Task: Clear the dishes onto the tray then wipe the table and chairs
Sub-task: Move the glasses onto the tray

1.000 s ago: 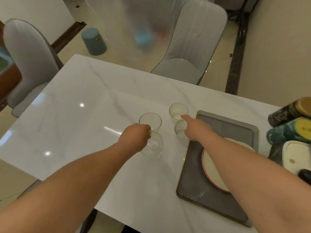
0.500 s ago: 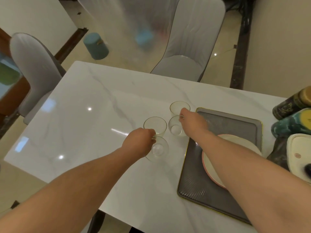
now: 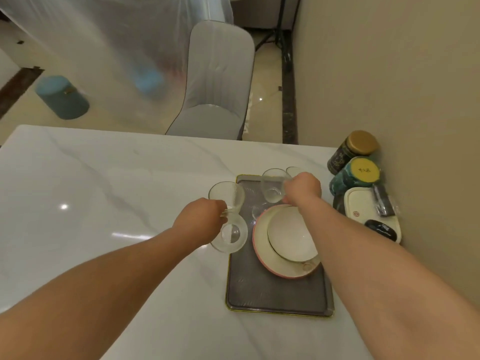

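Nearest us, the grey tray (image 3: 272,297) lies on the marble tabletop (image 3: 104,183) and carries a pink-rimmed plate (image 3: 259,245) with a white bowl (image 3: 291,235). Our left hand (image 3: 200,222) pinches two ribbed glasses (image 3: 230,216) at the tray's left edge. Farther, our right hand (image 3: 302,189) grips two clear glasses (image 3: 272,187) over the tray's far end.

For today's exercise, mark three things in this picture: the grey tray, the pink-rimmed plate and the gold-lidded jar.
grey tray (image 3: 272,294): head view, bare near part of its floor.
pink-rimmed plate (image 3: 261,237): head view, left rim.
gold-lidded jar (image 3: 362,142): head view, middle of its lid.
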`<control>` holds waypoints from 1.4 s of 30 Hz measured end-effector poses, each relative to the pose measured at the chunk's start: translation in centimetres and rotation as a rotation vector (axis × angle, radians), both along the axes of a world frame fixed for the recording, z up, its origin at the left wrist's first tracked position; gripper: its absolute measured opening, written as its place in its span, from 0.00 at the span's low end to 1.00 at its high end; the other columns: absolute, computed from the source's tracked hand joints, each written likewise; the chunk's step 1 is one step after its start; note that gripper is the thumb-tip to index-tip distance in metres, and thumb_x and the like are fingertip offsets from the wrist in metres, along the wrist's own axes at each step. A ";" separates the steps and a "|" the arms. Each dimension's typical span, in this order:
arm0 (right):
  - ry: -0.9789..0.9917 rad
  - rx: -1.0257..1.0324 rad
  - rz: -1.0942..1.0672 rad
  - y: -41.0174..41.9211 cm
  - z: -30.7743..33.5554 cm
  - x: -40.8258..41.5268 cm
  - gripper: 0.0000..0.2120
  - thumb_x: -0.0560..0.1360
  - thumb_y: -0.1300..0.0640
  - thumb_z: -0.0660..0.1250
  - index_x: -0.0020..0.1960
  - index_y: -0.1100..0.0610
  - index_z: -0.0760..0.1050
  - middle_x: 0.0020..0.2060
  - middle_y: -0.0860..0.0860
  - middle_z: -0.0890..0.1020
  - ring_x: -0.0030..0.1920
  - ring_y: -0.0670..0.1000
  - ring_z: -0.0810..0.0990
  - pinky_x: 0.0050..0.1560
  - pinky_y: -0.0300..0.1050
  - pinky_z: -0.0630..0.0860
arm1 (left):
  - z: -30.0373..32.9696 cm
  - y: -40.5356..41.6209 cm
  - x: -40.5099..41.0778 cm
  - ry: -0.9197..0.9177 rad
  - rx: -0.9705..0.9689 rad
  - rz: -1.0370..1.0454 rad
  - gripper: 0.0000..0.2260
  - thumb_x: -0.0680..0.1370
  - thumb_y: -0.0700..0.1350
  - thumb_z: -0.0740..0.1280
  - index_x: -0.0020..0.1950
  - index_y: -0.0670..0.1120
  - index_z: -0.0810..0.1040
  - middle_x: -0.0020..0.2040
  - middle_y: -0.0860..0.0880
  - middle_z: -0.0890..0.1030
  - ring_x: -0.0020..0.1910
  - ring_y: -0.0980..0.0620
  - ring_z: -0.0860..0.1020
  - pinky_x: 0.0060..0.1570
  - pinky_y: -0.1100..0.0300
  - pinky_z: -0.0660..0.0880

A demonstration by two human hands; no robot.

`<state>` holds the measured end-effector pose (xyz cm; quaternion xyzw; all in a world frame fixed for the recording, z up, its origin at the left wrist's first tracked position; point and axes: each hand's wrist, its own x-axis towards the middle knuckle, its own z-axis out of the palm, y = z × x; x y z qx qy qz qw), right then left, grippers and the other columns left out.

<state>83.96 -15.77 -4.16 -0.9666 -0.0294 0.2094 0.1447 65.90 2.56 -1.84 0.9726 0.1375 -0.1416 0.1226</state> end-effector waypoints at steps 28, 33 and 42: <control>0.113 -0.060 -0.009 0.3 -0.7 0.9 0.11 0.77 0.58 0.62 0.54 0.60 0.80 0.56 0.57 0.82 0.58 0.61 0.80 0.49 0.47 0.72 | 0.2 -3.6 -2.4 0.078 0.050 0.043 0.10 0.82 0.51 0.64 0.57 0.47 0.80 0.47 0.46 0.82 0.46 0.45 0.80 0.42 0.56 0.73; -0.110 0.130 0.038 -1.7 0.6 -0.6 0.17 0.82 0.51 0.56 0.52 0.59 0.81 0.52 0.58 0.84 0.53 0.62 0.80 0.54 0.53 0.78 | 0.4 -4.8 -3.6 0.079 0.029 0.060 0.09 0.81 0.50 0.64 0.54 0.47 0.80 0.46 0.46 0.82 0.45 0.46 0.78 0.40 0.59 0.68; -0.180 0.422 0.145 -6.3 5.6 -11.4 0.21 0.81 0.40 0.57 0.40 0.52 0.77 0.31 0.50 0.80 0.36 0.53 0.80 0.40 0.51 0.76 | 0.4 -7.6 -4.8 0.096 -0.035 -0.024 0.05 0.79 0.46 0.63 0.46 0.47 0.76 0.46 0.46 0.81 0.47 0.45 0.80 0.40 0.58 0.70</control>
